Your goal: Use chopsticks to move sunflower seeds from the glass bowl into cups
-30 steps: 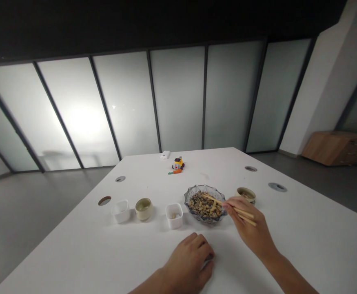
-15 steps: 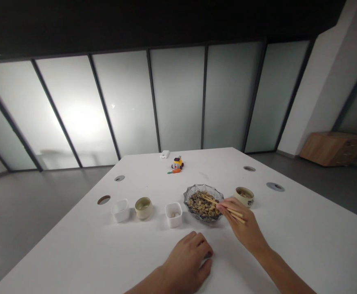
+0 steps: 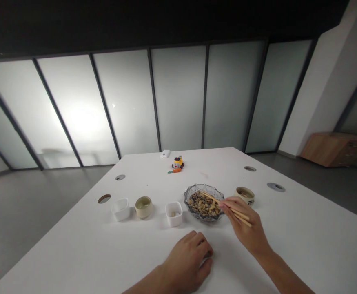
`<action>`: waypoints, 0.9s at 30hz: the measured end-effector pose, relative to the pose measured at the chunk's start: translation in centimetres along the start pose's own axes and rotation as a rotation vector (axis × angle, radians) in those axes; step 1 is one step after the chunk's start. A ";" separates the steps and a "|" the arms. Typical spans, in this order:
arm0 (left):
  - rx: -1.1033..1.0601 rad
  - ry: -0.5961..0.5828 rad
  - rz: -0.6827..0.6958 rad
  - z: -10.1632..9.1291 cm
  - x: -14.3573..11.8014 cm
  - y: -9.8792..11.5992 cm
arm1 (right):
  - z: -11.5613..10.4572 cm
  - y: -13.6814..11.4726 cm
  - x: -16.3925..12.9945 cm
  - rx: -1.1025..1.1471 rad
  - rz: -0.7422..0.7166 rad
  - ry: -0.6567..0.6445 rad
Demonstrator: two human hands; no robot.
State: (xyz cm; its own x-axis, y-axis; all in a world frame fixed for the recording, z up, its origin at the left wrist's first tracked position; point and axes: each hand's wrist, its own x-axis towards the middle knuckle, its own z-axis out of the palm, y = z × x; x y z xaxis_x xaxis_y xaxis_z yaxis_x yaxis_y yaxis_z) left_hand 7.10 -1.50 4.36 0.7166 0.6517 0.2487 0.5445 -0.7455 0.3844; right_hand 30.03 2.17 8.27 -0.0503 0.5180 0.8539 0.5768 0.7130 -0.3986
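Note:
My right hand (image 3: pixel 244 220) is closed round a pair of wooden chopsticks (image 3: pixel 241 214). Their tips reach into a clear glass bowl (image 3: pixel 188 208) with a scalloped rim. Small brown and yellowish pieces, seeds or nuts by their look, fill the bowl (image 3: pixel 204 206). I cannot make out whether the tips pinch one. My left hand (image 3: pixel 189 259) rests on the table in front of the bowl, fingers curled in; what they may hold is hidden. Left of the bowl stands a white square cup (image 3: pixel 174 220) with a few small pale pieces inside.
Further left are a beige round cup (image 3: pixel 143 208) and a clear-white square cup (image 3: pixel 120 212). A beige bowl (image 3: pixel 245 196) with contents sits behind my right hand. Towards the table's (image 3: pixel 74 253) far edge lie a yellow toy vehicle (image 3: pixel 178 162), an orange-green toy carrot (image 3: pixel 175 171) and a white box (image 3: pixel 165 154).
My right hand has shifted slightly right, and the chopsticks' back ends have swung right and down. Their tips stay in the glass bowl. The left hand has stayed in place.

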 end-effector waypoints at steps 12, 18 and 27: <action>0.025 -0.012 -0.001 -0.1 0.2 0.1 | -0.1 0.1 -0.2 -0.011 -0.016 0.011; 0.015 -0.012 -0.001 -0.1 0.1 0.1 | 0.3 0.8 -0.4 -0.008 0.013 -0.024; -0.004 -0.026 -0.014 -0.3 0.0 0.1 | 0.5 1.0 -0.5 0.046 0.092 -0.074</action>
State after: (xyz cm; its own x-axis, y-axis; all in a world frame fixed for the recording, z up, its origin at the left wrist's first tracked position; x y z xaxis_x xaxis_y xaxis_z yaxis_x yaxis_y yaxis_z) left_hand 6.98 -1.52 4.64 0.7200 0.6583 0.2196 0.5530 -0.7355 0.3915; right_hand 30.19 2.90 7.28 -0.0602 0.6147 0.7864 0.5439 0.6808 -0.4906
